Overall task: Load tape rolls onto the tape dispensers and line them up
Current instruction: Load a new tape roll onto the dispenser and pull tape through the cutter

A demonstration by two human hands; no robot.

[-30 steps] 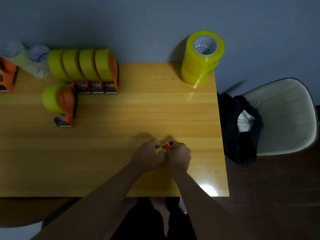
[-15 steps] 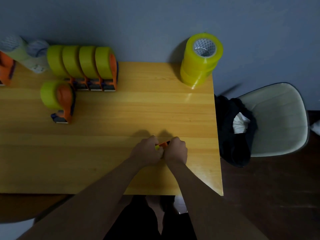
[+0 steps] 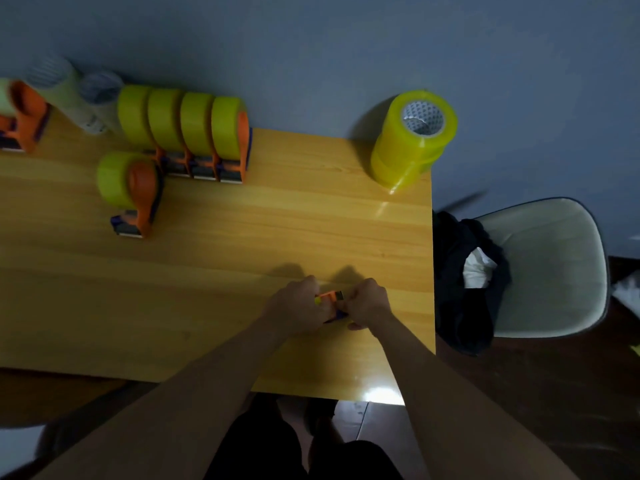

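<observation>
Done: four loaded dispensers (image 3: 194, 140) rowed upper left, fifth (image 3: 130, 192) out of line | Now: left hand (image 3: 294, 308), right hand (image 3: 367, 303) gripping another dispenser (image 3: 332, 299), lower centre | Left: spare rolls (image 3: 412, 140) upper right

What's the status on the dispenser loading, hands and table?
Both hands, left and right, grip one orange dispenser at the table's near edge. Four loaded dispensers lined up at back, fifth offset. Spare rolls stacked far right. Nothing obstructing.

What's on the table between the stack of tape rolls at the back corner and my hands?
Nothing: in the head view only bare table lies between the stacked rolls and the hands.
</observation>
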